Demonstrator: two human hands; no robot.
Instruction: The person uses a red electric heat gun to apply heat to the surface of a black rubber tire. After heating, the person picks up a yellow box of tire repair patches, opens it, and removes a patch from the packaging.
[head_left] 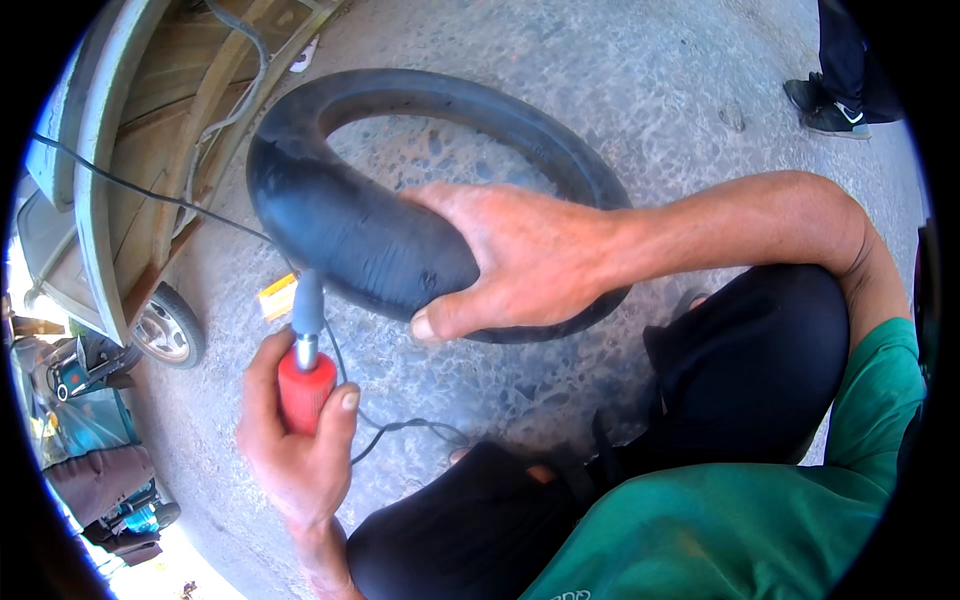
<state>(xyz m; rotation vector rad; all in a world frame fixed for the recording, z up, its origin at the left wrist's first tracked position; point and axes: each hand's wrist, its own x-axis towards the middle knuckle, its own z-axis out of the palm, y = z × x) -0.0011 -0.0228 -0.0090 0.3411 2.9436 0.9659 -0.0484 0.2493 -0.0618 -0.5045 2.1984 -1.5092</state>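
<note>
Under the right hand (530,245) lies a bulging stretch of a black inner tube (350,225), whose ring spreads leftward and beyond the hand over rough grey ground (700,390). That hand grasps the tube from the right, its thumb on the near side; the fingertips are hidden. How much of the tube rests on the ground cannot be told.

Nearer the person and to the left, the left hand (293,450) is wrapped around the red handle of a tool (308,385), held upright with a metal shaft and a rounded grey tip pointing toward the tube. The tip overlaps the tube's near edge in view, but whether they touch is unclear.

Just beyond the left hand is a small yellow packet (277,297). A black cord (400,425) runs on the ground between that hand and the person's knees. Farther left of both hands stand a pale frame (100,170) and a small wheel (167,330). Well beyond the right hand, another person's dark shoes (830,115) show.
</note>
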